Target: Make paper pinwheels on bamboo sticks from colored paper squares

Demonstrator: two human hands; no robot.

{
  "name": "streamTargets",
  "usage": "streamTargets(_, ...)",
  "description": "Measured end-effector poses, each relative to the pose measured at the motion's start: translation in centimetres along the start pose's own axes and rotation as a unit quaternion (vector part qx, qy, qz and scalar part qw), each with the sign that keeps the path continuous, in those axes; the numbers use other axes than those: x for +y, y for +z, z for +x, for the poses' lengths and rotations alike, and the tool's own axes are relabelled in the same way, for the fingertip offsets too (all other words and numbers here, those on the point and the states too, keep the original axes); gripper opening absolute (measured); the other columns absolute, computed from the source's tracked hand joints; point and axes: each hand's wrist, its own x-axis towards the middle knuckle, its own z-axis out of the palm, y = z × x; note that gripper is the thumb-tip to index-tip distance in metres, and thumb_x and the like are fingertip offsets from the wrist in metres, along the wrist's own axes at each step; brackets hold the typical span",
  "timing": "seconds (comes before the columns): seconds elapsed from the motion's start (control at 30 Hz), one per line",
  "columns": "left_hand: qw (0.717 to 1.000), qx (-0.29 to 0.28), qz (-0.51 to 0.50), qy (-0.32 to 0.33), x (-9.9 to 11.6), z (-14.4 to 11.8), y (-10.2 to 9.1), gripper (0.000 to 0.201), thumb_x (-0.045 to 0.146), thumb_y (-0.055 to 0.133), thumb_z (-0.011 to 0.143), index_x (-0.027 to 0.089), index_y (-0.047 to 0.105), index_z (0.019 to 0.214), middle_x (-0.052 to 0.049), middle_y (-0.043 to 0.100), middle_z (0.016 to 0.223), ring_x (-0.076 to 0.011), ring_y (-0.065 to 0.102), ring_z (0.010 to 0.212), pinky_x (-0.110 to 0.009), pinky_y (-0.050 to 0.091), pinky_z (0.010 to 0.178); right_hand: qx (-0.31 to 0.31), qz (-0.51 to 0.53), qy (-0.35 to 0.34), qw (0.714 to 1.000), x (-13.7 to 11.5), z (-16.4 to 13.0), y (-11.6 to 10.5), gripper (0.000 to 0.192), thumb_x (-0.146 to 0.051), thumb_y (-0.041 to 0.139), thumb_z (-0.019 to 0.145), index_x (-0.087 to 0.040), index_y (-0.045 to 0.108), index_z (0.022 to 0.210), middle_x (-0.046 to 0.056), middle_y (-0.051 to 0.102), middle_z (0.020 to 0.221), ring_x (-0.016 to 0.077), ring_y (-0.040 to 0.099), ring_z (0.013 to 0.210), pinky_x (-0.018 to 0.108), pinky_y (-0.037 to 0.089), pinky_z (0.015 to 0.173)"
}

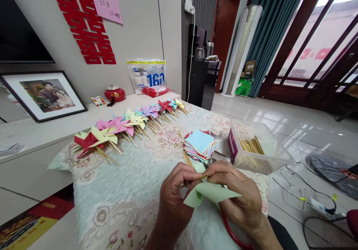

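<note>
My left hand point(179, 186) is closed around a thin wooden stick point(186, 185), whose tip reaches to my right fingertips. Thumb and fingers of my right hand point(237, 190) pinch at that tip, beside a light green paper pinwheel point(215, 190) with curled blades. The green paper hangs between both hands, and its centre is hidden by my fingers. Under my right hand a red curved handle point(233, 233) shows in part; what it belongs to is covered. Just beyond the hands lies a stack of coloured paper squares point(200, 142), blue on top.
Finished pinwheels point(134, 119) lie in a row along the table's left edge. A clear plastic box point(268, 142) of wooden sticks stands at the right, near a small round clear container point(216, 130). A framed photo point(47, 95) stands on the cabinet. Cables point(296, 190) lie on the floor.
</note>
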Motion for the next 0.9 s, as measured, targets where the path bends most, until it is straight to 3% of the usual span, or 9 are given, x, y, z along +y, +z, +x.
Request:
streamTargets(0.33, 1.0, -0.014, 0.021, 0.009, 0.34, 0.01, -0.03, 0.021, 0.004, 0.066, 0.082, 0.02, 0.072, 0.094, -0.003, 0.062, 0.081, -0.0137, 0.06, 0.071, -0.023, 0.045, 0.061, 0.009, 0.0, -0.001, 1.0, 0.02, -0.03, 0.17, 0.024, -0.001, 0.051, 0.083, -0.018, 0.066, 0.091, 0.008, 0.071, 0.086, 0.018, 0.068, 0.075, 0.031, 0.057, 0.067)
streamTargets(0.67, 1.0, 0.008, 0.007, -0.004, 0.59, 0.07, 0.57, 0.018, 0.006, 0.067, 0.08, 0.02, 0.073, 0.09, -0.002, 0.062, 0.077, -0.0149, 0.059, 0.07, -0.024, 0.044, 0.061, 0.018, -0.014, -0.015, 1.0, 0.15, -0.05, 0.35, 0.023, -0.001, 0.05, 0.082, -0.016, 0.066, 0.09, 0.008, 0.071, 0.083, 0.0176, 0.068, 0.073, 0.031, 0.056, 0.069)
streamTargets(0.9, 1.0, 0.0, -0.006, 0.007, 0.93, 0.37, 0.51, 0.014, 0.01, 0.062, 0.087, 0.02, 0.072, 0.089, -0.002, 0.061, 0.078, -0.0132, 0.059, 0.07, -0.023, 0.044, 0.061, 0.018, -0.002, -0.005, 1.0, 0.25, -0.45, 0.16, 0.024, -0.002, 0.053, 0.082, -0.018, 0.066, 0.093, 0.008, 0.072, 0.087, 0.018, 0.068, 0.075, 0.033, 0.055, 0.072)
